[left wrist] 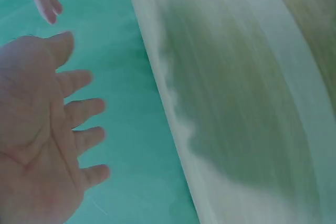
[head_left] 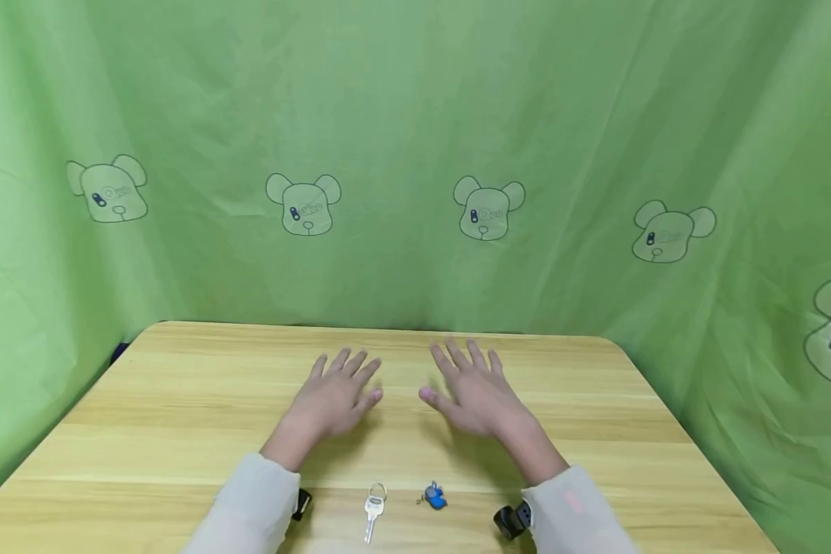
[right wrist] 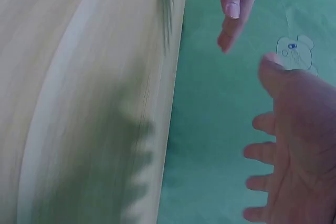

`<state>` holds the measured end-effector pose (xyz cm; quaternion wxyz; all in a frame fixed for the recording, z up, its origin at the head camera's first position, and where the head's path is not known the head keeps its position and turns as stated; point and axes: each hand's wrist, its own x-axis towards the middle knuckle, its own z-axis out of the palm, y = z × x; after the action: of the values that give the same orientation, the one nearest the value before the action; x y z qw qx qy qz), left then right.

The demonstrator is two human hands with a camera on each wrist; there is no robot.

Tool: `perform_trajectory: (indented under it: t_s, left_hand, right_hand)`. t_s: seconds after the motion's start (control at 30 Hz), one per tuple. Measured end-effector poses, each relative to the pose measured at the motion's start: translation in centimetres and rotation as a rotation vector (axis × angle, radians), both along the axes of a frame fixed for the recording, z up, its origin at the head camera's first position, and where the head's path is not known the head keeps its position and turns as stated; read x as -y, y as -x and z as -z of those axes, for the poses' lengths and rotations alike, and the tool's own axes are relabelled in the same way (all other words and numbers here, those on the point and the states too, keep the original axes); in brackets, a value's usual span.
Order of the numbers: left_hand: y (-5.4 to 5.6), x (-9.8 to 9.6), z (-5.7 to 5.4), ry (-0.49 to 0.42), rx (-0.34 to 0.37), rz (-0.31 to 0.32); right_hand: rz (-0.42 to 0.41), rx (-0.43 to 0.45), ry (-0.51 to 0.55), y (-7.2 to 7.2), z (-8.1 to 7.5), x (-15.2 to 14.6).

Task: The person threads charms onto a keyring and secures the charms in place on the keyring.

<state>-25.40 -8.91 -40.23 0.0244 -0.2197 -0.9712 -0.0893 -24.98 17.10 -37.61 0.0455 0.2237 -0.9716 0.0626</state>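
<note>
Both hands are held over the wooden table, palms down and fingers spread, with nothing in them. My left hand [head_left: 332,394] is left of centre, and its bare palm and straight fingers show in the left wrist view. To the right, my right hand [head_left: 476,396] mirrors it, thumb pointing inward. Nearer to me, between the forearms, a silver key [head_left: 373,508] on a ring lies on the tabletop. Beside it on the right is a small blue trinket [head_left: 435,496] with a metal ring and a bit of chain, apart from both hands.
The light wood table [head_left: 180,400] has rounded far corners. Green cloth [head_left: 388,100] printed with bear heads hangs behind it and along the sides. A black wrist device [head_left: 512,521] sits at the right cuff, another [head_left: 302,505] at the left.
</note>
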Motion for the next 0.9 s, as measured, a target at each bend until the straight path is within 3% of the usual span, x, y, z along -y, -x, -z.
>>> perform_trajectory:
  t_s: [0.2, 0.53, 0.67, 0.9]
  left_hand:
    - [-1.3, 0.2, -0.3, -0.012, 0.107, 0.092]
    - [-3.8, -0.2, -0.3, -0.011, 0.135, 0.325]
    - [-4.3, 0.0, 0.0, -0.054, 0.187, 0.374]
    - [-4.9, 0.6, 0.8, -0.146, 0.301, 0.416]
  right_hand:
    - [-0.105, 0.065, -0.041, -1.2, 0.0, 0.0]
    - [-0.302, 0.092, -0.188, -4.1, 1.0, 0.9]
    - [-0.407, 0.065, -0.237, -5.0, 1.4, 0.8]
    - [-0.608, -0.039, -0.228, -5.8, 2.5, 0.3]
